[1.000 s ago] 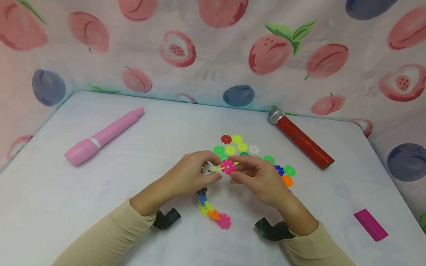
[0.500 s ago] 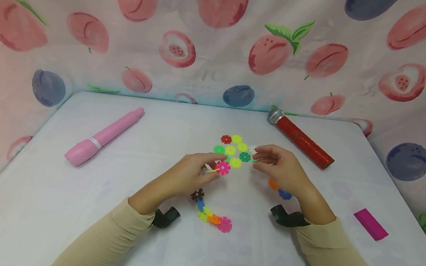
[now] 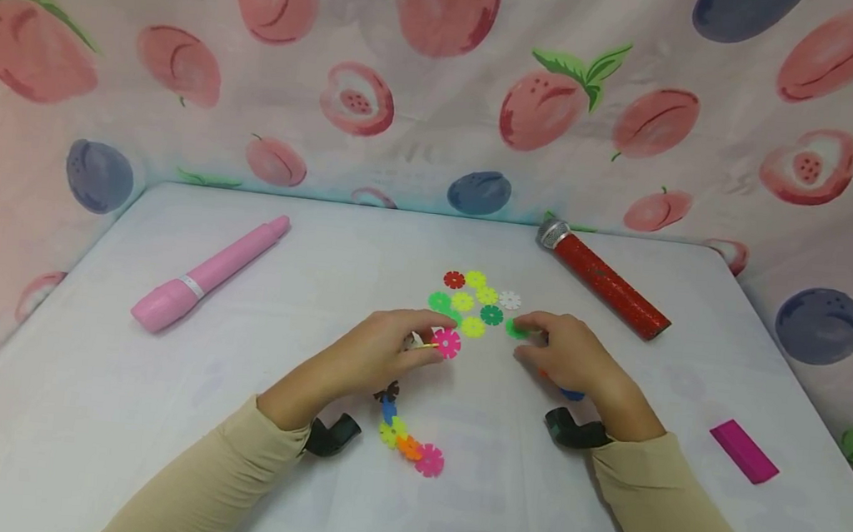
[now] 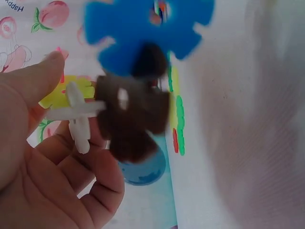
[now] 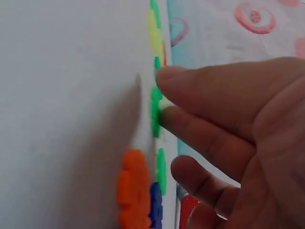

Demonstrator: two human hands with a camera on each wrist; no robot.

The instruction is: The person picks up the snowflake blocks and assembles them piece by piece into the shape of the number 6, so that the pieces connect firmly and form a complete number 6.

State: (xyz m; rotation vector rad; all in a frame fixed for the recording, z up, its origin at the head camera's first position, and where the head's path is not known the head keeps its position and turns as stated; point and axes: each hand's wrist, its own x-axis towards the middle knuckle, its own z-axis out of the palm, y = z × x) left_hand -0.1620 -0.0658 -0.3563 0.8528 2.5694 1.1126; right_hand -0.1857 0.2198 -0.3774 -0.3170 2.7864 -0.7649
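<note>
My left hand (image 3: 378,346) pinches a yellow disc (image 4: 86,88) of a chain of notched plastic snowflake discs. A pink disc (image 3: 447,344) sits on it, just past the fingertips. On the chain's other side, a white disc (image 4: 82,128), a brown disc (image 4: 136,114) and a blue disc (image 4: 119,31) follow; in the head view it curves down through yellow and orange to a pink end disc (image 3: 429,460). My right hand (image 3: 573,357) reaches down with index fingertip at a green disc (image 3: 515,330) on the table, thumb apart from the index.
Several loose discs, including a red disc (image 3: 454,280) and a white disc (image 3: 510,300), lie mid-table. Orange (image 5: 134,188) and blue discs are beneath my right hand. A pink microphone (image 3: 208,274) lies left, a red microphone (image 3: 609,284) back right, a magenta strip (image 3: 744,451) right.
My right hand has left the pink disc beside the left hand, moved right and lowered to the green disc. The left hand still holds the chain, whose lower end has swung slightly left.
</note>
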